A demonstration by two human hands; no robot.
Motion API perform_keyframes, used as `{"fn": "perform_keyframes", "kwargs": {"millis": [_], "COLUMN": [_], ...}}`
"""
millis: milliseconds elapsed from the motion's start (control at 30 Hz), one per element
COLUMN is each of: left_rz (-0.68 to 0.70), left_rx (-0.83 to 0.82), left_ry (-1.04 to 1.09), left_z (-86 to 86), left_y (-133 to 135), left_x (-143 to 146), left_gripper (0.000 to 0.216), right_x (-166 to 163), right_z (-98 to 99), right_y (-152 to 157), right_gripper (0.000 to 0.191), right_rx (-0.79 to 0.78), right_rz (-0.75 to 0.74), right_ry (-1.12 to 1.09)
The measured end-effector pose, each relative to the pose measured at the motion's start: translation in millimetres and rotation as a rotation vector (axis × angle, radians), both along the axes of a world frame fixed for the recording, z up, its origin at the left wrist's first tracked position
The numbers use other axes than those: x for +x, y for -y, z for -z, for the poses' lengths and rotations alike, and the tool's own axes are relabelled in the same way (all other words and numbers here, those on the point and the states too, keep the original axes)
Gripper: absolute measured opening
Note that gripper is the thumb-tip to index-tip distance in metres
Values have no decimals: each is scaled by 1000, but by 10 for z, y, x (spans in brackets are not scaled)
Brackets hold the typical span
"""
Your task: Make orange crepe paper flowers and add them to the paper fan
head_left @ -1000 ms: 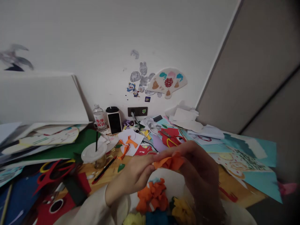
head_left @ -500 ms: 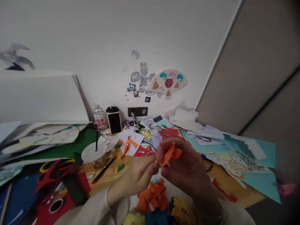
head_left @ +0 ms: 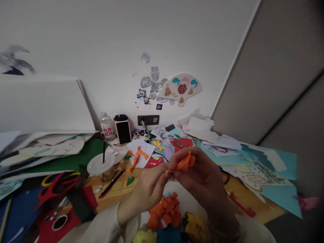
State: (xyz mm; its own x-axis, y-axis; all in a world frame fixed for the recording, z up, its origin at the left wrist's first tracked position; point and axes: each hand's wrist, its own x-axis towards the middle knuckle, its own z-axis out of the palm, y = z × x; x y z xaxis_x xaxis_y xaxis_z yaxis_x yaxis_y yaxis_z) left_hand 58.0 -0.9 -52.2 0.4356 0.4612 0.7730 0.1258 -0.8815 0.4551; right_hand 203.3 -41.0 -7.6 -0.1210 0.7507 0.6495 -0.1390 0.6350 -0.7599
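Between my hands is a small orange paper flower with crinkled petals. My left hand pinches its lower end from the left. My right hand closes thumb and fingers around the petals from the right. Below them lies a bunch of orange paper petals on something white. Beside that bunch, at the bottom edge, are a yellow paper flower, a pale yellow one and a dark blue piece, partly cut off by the frame.
A lidded cup with a straw, a black pen and red-handled scissors are on the left. Behind them stand a water bottle and a tumbler. Paper scraps lie at the back, painted blue sheets at right.
My right fingers have closed in on the orange flower, and its petals now look more gathered. My left hand keeps its pinch at nearly the same place.
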Motion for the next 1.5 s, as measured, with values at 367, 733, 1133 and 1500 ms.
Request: {"fn": "perform_keyframes", "kwargs": {"millis": [367,733,1133,1500], "left_rz": [-192,-358,-273,-188], "left_rx": [259,157,86,-290], "left_ry": [53,118,-67,236], "left_z": [102,170,-49,-465], "left_y": [-85,-71,-173,68], "left_x": [-18,22,-72,-391], "left_gripper": [24,20,18,11], "right_x": [-91,-302,-155,-88], "right_z": [47,259,137,140], "right_y": [60,-30,-208,-384], "right_gripper": [46,39,25,27], "right_rx": [-23,142,341,535], "right_rz": [208,506,489,424], "right_ry": [-38,40,240,362]}}
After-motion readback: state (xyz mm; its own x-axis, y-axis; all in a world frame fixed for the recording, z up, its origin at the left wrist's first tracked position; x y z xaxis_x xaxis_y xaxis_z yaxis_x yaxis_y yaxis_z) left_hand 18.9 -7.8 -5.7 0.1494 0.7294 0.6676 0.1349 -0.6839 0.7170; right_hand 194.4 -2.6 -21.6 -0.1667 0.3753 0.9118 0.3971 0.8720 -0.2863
